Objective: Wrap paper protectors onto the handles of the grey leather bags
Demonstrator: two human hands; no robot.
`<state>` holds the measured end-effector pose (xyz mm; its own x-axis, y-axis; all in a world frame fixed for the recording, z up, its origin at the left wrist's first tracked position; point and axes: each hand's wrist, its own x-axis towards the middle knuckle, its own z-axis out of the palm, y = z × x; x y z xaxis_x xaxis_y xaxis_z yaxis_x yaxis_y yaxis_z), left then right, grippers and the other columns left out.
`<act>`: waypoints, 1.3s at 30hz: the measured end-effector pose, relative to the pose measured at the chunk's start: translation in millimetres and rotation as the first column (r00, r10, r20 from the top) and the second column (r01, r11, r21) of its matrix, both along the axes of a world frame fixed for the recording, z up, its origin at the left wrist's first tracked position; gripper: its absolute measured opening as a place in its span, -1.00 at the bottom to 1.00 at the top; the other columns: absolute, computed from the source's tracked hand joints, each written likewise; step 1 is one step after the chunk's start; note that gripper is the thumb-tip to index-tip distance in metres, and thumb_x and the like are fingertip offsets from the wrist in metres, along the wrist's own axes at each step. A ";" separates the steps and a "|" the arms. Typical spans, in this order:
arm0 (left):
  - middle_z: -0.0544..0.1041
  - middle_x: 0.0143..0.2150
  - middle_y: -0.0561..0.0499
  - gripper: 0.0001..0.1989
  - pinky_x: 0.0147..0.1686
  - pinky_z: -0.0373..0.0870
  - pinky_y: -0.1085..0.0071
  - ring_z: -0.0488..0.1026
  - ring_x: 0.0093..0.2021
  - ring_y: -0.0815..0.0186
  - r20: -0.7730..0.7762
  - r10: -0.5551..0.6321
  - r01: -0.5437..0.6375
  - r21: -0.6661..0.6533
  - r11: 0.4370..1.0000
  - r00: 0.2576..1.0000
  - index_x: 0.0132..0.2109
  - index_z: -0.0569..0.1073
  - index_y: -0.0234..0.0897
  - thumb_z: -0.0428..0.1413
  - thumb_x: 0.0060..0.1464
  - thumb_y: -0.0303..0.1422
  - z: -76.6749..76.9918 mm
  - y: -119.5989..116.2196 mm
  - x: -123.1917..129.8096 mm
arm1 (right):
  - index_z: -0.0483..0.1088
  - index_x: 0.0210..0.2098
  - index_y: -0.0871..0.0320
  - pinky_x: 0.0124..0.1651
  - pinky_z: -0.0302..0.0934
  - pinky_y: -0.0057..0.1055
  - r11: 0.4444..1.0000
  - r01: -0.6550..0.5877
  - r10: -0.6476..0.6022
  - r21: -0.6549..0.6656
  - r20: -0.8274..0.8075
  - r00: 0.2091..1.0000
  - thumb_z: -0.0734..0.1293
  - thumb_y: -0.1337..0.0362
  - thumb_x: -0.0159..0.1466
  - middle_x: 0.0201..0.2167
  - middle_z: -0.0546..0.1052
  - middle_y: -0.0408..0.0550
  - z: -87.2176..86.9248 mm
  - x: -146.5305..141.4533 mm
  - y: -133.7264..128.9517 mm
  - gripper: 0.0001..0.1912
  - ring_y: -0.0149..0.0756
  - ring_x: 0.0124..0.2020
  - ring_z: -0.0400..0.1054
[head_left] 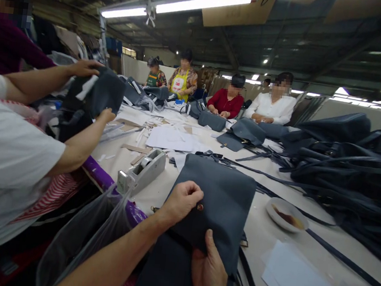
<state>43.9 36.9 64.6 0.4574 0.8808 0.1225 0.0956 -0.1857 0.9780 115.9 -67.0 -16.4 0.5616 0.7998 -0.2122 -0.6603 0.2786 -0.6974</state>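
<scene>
In front of me a dark blue leather bag (225,197) leans up against the table edge, its flap facing me with a small round brass-coloured snap (200,207) in it. My right hand (210,274) grips the flap's lower edge, thumb on the front and fingers tucked underneath. Just left of the snap, my left hand (184,201) rests over the flap with its fingers pinched together. Whatever may be between those fingertips is hidden. A dark strap (247,278) hangs down beside the bag on the right.
A grey tape dispenser (146,170) stands left of the bag. On the right lie a small dish of brown liquid (287,214), white sheets (301,284) and a heap of dark bags (353,166). A co-worker's arms (76,148) hold another bag at left; several people work opposite.
</scene>
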 end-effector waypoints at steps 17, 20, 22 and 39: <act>0.49 -0.31 -0.09 -0.70 -0.30 0.48 0.39 0.46 -0.31 0.31 -0.341 0.227 0.285 0.926 0.247 0.912 -0.17 0.47 -0.39 -0.16 0.31 -0.45 -23.0 -10.2 -22.4 | 0.41 0.07 0.10 0.10 0.34 -0.32 0.994 0.083 -0.093 -0.078 -0.143 0.985 0.45 0.13 0.14 -0.05 0.58 -0.15 6.2 -2.6 -2.3 -0.48 -0.26 0.03 0.42; 0.45 -0.37 -0.07 -0.69 -0.40 0.43 0.38 0.41 -0.39 0.32 -0.376 0.244 0.348 0.925 0.151 0.894 -0.23 0.46 -0.40 -0.18 0.31 -0.48 -22.2 -4.8 -20.7 | 0.41 0.07 0.10 0.08 0.36 -0.31 0.993 0.101 -0.109 -0.068 -0.127 0.986 0.45 0.13 0.13 -0.06 0.58 -0.14 6.8 -3.0 -2.3 -0.48 -0.24 0.02 0.43; 0.42 -0.40 -0.05 -0.68 -0.42 0.39 0.37 0.38 -0.42 0.32 -0.397 0.246 0.381 0.918 0.109 0.885 -0.28 0.44 -0.38 -0.18 0.30 -0.48 -21.1 -1.2 -19.6 | 0.41 0.07 0.10 0.06 0.37 -0.32 0.994 0.094 -0.101 -0.061 -0.116 0.988 0.45 0.11 0.13 -0.06 0.59 -0.13 8.3 -3.3 -1.9 -0.47 -0.23 0.01 0.44; 0.44 -0.38 0.01 -0.87 -0.34 0.30 0.48 0.34 -0.39 0.37 -0.225 -0.130 0.236 0.550 0.801 0.966 -0.34 0.42 -0.29 -0.02 0.11 -0.45 49.8 10.7 -30.8 | 0.36 0.11 0.03 -0.10 0.44 -0.30 0.997 0.049 -0.059 -0.058 -0.175 0.983 0.49 0.12 0.07 -0.10 0.60 -0.16 16.0 -5.3 -2.5 -0.38 -0.22 -0.06 0.48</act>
<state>13.0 47.6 114.4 0.6627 0.5745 0.4804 0.1545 -0.7326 0.6629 110.6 -69.6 -0.4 0.5536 0.7541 -0.3534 -0.7592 0.2826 -0.5862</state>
